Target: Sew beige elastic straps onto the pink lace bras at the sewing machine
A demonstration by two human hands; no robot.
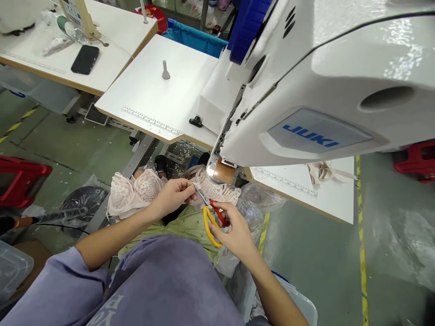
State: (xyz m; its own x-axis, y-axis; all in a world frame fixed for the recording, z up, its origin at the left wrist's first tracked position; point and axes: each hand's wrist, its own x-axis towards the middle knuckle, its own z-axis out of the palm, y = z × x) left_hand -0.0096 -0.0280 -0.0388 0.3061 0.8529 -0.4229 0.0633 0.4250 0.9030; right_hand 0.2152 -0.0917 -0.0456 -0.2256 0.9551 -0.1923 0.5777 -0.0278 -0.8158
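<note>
In the head view, my right hand [233,226] holds a pair of scissors [208,213] with one red and one yellow handle; its blades point up and left. My left hand [176,194] is closed in a pinch on a small pale piece of fabric [196,186] right at the blade tips. Whether this piece joins the bra cannot be made out. A pale pink lace bra [136,192] lies over my lap, one cup left of my left hand. More lace [222,191] shows behind the scissors, below the sewing machine's end.
A white JUKI sewing machine [312,131] looms close on the right. White tabletops [146,86] with printed rulers lie ahead, and a beige strap bundle [321,174] rests on the right one. Plastic bags [253,203] hang beside my lap. A red stool [23,181] stands left.
</note>
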